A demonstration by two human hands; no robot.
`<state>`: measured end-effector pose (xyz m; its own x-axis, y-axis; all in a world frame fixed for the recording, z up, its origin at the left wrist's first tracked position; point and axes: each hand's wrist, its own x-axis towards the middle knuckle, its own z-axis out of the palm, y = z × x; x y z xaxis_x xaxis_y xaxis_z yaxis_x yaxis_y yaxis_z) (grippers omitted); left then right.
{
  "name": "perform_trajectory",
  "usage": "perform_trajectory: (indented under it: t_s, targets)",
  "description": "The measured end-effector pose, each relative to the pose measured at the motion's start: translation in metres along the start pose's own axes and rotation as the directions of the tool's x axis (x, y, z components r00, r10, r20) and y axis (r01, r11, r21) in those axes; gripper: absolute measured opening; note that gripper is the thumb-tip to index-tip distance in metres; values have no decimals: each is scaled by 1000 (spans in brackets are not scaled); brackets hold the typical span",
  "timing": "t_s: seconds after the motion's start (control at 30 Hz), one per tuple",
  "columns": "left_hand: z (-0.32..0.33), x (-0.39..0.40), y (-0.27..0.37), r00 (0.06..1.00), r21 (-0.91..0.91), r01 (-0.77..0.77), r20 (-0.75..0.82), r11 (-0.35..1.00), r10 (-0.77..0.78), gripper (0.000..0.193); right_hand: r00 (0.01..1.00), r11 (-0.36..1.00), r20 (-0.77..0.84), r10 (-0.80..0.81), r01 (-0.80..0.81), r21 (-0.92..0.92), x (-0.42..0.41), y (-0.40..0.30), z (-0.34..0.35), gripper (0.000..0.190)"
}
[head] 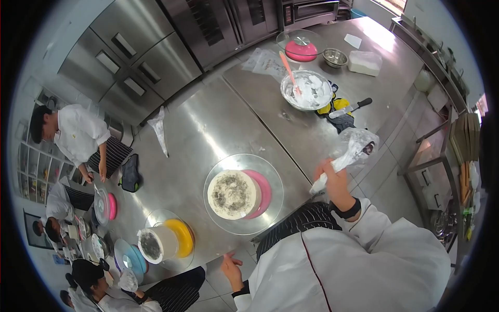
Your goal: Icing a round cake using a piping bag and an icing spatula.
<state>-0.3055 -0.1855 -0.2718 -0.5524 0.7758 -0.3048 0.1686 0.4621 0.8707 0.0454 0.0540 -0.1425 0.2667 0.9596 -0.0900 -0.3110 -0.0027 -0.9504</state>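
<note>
My right hand (pixel 335 181) grips a clear plastic piping bag (pixel 345 156) with white cream in it. Its narrow end points down and left past the table's front edge; the loose upper part spreads out above my fist. My left hand (pixel 232 272) is empty, fingers apart, just off the table edge. Between and beyond my hands stands a round cake (pixel 232 194), coated off-white with dark speckles on top. It rests on a glass cake turntable (pixel 218 163) with a pink base (pixel 262 193), touched by neither hand.
On the steel table (pixel 187 128) are a metal bowl of white cream (pixel 307 91) with an orange spatula (pixel 287 66), a palette knife (pixel 351 108), a second turntable (pixel 301 48) and another piping bag (pixel 158 132). A speckled cake (pixel 158 243) stands left, near a co-worker (pixel 93 280). Another person (pixel 76 132) stands across.
</note>
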Motion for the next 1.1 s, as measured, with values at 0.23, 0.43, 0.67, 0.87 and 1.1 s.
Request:
perform_trajectory:
  t_s: [0.23,0.43,0.67,0.87,1.1]
  targets:
    - [23,-3,18,985,-277,173,67,945,-161,44,892,950,432,132,-239,203,5,-7,87,31]
    - [35,77,42,976,-572,214,162,792,-146,45,719,989,695,-29,-80,124,-20,4,134,32]
    - [53,86,40,983,-484,172,137,858,-120,24,771,984,636,-28,-89,152,-17,19,144,29]
    - [67,59,48,971,-514,227,179,827,-156,18,940,949,329,87,-179,260,-15,32,145,29]
    - [66,54,50,967,-496,242,191,834,-167,17,942,928,306,141,-233,292,-10,38,147,29]
